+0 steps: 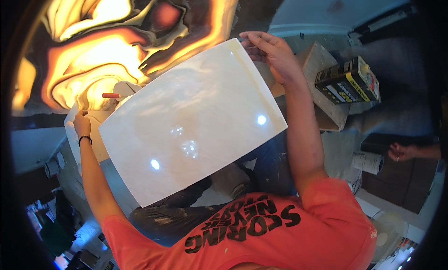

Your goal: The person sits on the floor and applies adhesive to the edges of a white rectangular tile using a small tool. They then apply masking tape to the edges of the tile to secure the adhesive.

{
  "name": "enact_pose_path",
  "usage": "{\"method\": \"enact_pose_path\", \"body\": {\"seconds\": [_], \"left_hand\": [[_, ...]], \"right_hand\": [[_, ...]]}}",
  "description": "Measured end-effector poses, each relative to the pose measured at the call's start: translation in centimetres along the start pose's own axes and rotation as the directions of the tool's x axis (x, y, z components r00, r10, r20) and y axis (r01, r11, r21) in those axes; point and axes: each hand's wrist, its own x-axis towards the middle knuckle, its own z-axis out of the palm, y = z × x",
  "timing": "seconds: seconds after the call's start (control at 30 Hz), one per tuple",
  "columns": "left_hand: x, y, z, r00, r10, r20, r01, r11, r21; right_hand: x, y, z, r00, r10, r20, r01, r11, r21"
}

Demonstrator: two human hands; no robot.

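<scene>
A glossy white rectangular panel (186,125) lies tilted across the middle in front of me, above my legs. It reflects several bright light spots. My right hand (275,55) is at its upper right corner, fingers curled on the edge. Past the panel's left edge, my left hand (81,124) is closed beside a cream-coloured piece (95,123); what its fingers hold, if anything, I cannot make out. Just beyond the panel's upper left edge are a short orange stick-like piece (110,95) and a rounded whitish thing (125,89), partly hidden by the panel.
A shiny surface with warped amber reflections (107,41) fills the upper left. To the right, a black and yellow metal can (345,83) stands on a wooden box or board (322,60). Farther right are a white cylindrical container (367,162) and another person's hand (402,152).
</scene>
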Motion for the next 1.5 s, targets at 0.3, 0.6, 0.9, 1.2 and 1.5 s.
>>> {"method": "enact_pose_path", "body": {"seconds": [0.3,0.6,0.9,1.2,1.5], "left_hand": [[0.0,0.9,-4.7,0.999,-0.020,-0.030,0.023,0.994,0.109],[0.6,2.3,-5.9,0.998,-0.035,0.050,0.025,0.983,0.181],[0.2,3.6,-6.6,0.999,-0.052,0.018,0.048,0.986,0.161],[-0.7,8.1,-9.5,1.000,0.008,-0.005,-0.007,0.987,0.160],[-1.2,6.2,-8.2,0.998,0.064,-0.009,-0.057,0.944,0.324]], "right_hand": [[0.3,0.8,0.2,1.000,-0.019,0.002,0.019,1.000,0.004],[1.0,1.0,0.2,0.999,-0.030,-0.030,0.033,0.996,0.084],[1.8,1.2,0.6,1.000,0.000,-0.022,0.002,0.996,0.087],[1.5,1.2,-0.3,0.999,0.020,-0.029,-0.018,0.997,0.075],[2.0,0.9,0.1,0.998,0.042,-0.039,-0.040,0.997,0.062]]}}
